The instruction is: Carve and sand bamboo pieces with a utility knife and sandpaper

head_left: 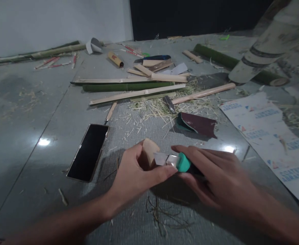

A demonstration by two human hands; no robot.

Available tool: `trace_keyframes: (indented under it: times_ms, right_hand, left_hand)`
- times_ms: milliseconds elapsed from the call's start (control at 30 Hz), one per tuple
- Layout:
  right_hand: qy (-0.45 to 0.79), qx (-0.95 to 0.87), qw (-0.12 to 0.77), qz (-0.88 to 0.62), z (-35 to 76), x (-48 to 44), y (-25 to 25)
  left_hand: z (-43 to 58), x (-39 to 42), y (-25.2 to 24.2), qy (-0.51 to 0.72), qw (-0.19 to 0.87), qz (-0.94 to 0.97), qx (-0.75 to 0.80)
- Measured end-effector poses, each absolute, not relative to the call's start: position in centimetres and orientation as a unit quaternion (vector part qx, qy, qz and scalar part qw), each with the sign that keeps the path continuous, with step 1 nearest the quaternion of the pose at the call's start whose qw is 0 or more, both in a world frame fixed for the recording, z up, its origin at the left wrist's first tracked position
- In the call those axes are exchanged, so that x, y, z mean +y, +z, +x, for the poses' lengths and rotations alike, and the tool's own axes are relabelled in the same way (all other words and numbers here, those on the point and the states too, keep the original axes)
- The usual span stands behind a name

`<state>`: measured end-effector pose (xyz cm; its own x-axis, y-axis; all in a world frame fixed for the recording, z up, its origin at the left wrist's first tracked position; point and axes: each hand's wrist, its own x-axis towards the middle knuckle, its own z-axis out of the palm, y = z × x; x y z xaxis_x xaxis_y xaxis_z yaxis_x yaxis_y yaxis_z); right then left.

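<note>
My left hand is closed around a short, pale piece of bamboo, its light face turned up. In my right hand is a utility knife with a teal part at the front and a dark handle mostly covered by my fingers. Its blade points left and meets the bamboo piece at the edge, as far as I can see. My left thumb reaches toward the knife's front end. Below my hands lie thin dark shavings on the floor.
A phone lies at the left, near a wooden-handled tool. Farther off are split bamboo strips, a hammer on shavings, and folded sandpaper. Abrasive sheets and a green bamboo pole are at the right.
</note>
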<state>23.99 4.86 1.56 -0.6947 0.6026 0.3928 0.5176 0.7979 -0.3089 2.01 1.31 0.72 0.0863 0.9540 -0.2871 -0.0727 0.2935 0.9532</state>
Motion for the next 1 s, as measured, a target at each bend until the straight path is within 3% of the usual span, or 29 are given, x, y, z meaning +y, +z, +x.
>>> trace_keyframes:
  times_ms: [500,800,1000]
  right_hand:
    - [0.061,-0.921,0.243,-0.298,24.11,4.61,1.42]
    - [0.054,-0.885,0.271,-0.376,24.25,4.10,2.36]
    - [0.069,-0.906,0.261,-0.325,24.22,4.57,1.76]
  left_hand:
    - [1.84,0.75,0.39,0.384,0.591,0.436,0.559]
    - [2.42,0.53,0.57,0.419,0.545,0.468,0.556]
    - [1.84,1.09,0.48,0.448,0.553,0.457,0.534]
